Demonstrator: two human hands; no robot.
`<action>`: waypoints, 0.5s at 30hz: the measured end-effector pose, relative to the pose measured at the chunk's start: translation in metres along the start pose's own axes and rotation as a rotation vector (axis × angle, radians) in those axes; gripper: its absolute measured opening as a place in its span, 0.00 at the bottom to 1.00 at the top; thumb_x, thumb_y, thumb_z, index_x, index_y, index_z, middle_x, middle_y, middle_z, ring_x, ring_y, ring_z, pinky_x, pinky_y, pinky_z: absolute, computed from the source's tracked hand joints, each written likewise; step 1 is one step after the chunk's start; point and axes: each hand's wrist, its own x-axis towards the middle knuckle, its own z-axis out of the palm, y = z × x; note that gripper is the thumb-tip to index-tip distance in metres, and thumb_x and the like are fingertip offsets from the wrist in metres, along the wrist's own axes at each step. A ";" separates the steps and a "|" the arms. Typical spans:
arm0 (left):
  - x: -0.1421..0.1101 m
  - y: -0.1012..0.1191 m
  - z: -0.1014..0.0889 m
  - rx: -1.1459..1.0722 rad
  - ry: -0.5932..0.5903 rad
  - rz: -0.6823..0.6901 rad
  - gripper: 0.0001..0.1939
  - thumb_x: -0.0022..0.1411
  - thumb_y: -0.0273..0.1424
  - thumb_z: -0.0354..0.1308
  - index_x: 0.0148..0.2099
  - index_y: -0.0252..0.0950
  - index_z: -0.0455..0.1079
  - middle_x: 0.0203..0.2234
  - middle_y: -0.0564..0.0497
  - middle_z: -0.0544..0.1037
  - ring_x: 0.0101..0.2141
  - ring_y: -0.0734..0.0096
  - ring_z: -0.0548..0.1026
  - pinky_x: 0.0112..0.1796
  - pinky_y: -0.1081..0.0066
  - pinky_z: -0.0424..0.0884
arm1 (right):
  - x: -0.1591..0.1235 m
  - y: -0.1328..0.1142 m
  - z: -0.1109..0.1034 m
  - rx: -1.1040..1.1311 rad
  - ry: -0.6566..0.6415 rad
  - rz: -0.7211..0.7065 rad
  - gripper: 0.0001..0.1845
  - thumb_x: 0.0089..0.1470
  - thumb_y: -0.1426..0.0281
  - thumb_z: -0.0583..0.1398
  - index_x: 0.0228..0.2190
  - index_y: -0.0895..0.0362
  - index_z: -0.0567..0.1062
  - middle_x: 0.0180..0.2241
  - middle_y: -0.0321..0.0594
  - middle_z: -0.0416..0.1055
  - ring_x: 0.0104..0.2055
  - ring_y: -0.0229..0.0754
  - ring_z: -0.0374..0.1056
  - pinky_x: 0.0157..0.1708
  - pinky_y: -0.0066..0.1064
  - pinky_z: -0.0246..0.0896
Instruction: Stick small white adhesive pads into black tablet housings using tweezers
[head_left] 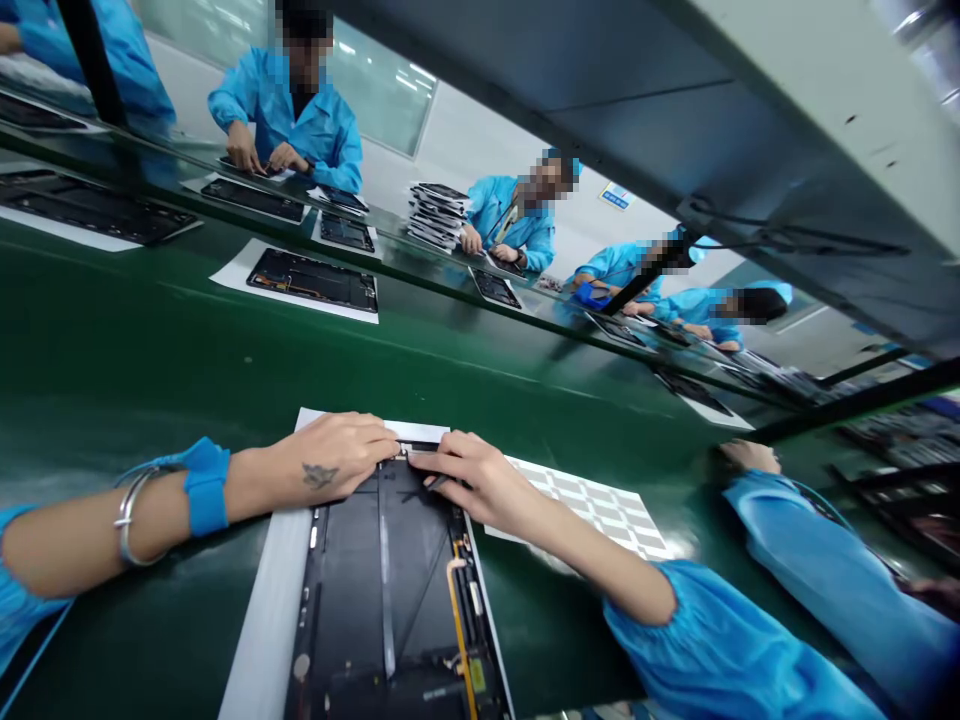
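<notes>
Left hand [330,462], fingers flat and open, presses the edge of a matte black rectangular tablet casing [382,590] on white paper [262,600] atop the glossy green tabletop [187,370]; right hand [480,482] pinches a slim black tool [439,483].

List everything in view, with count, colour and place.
tablet housing: 1, black, open, under both hands
paper sheet: 1, white, beneath the tablet housing
label sheet: 1, white and grey grid, right of the tablet housing
work surface: 1, green, across the scene
far housings: several, black, on white sheets along the far side
tablet stack: 1, black and white, far side
overhead shelf: 1, grey, upper right
co-workers: several, blue smocks, far side and right
wrist strap: 1, blue, left wrist
bangle: 1, silver, left wrist
left hand: 1, on the housing's top edge
right hand: 1, on the housing's top edge
</notes>
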 end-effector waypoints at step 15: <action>0.003 -0.003 -0.010 -0.333 -0.036 -0.162 0.16 0.73 0.22 0.44 0.50 0.35 0.74 0.41 0.47 0.79 0.42 0.66 0.72 0.44 0.69 0.71 | 0.010 0.004 0.003 -0.036 -0.025 0.045 0.17 0.61 0.81 0.55 0.47 0.56 0.76 0.36 0.43 0.72 0.39 0.45 0.68 0.39 0.36 0.59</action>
